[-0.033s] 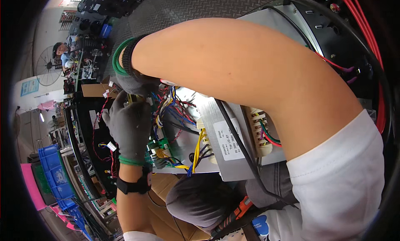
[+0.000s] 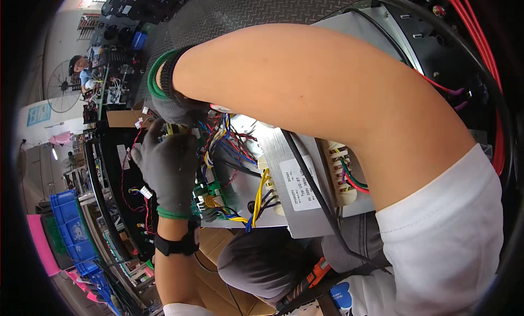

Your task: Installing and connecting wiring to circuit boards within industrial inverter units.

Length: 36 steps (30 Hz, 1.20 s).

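Wires point(image 2: 218, 134), many-coloured, lie just right of gloved left hand point(image 2: 170, 163), its fingers bent; gloved right hand point(image 2: 177, 110) beside it, fingers mostly hidden. Cannot tell either grip. Green circuit board point(image 2: 217, 192) near left wrist.

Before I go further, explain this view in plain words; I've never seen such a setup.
No robot here: a person is working by hand, seen by a wide fisheye camera worn on the head, which bends straight edges. The gloved left hand and right hand are close together; the right forearm arches across the picture. Just right of the left hand is a green circuit board; farther right are coloured wires and a grey metal block with a white label. What, if anything, the hands hold is hidden.
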Each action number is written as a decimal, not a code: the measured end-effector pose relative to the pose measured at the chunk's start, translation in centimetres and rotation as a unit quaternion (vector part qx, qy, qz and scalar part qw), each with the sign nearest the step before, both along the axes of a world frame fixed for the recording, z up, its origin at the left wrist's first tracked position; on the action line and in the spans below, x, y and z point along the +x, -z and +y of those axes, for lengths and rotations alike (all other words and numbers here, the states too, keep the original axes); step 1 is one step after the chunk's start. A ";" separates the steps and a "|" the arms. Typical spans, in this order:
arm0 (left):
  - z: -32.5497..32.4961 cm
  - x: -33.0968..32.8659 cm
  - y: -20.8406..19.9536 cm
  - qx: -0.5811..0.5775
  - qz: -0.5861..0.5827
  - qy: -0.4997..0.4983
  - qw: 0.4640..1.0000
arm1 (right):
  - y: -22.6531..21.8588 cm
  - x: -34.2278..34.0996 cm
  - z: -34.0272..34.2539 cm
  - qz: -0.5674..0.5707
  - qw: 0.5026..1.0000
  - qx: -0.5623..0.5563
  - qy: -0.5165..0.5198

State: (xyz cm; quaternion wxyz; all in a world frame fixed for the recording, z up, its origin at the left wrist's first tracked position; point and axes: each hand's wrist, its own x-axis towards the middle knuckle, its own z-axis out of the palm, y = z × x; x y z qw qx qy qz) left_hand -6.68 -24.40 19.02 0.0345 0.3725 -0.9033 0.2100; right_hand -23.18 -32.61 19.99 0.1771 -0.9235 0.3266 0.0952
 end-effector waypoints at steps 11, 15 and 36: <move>-2.4 -0.2 -1.0 0.034 -0.058 0.016 0.998 | 0.1 -0.2 0.1 -0.003 0.999 0.024 0.031; -3.1 -0.8 -1.8 0.100 -0.070 0.039 0.992 | -0.1 -0.2 0.1 -0.005 0.998 0.033 0.051; -5.0 -2.5 -3.4 0.346 -0.058 -0.011 0.936 | -1.9 -2.8 1.2 -0.078 0.940 0.132 0.304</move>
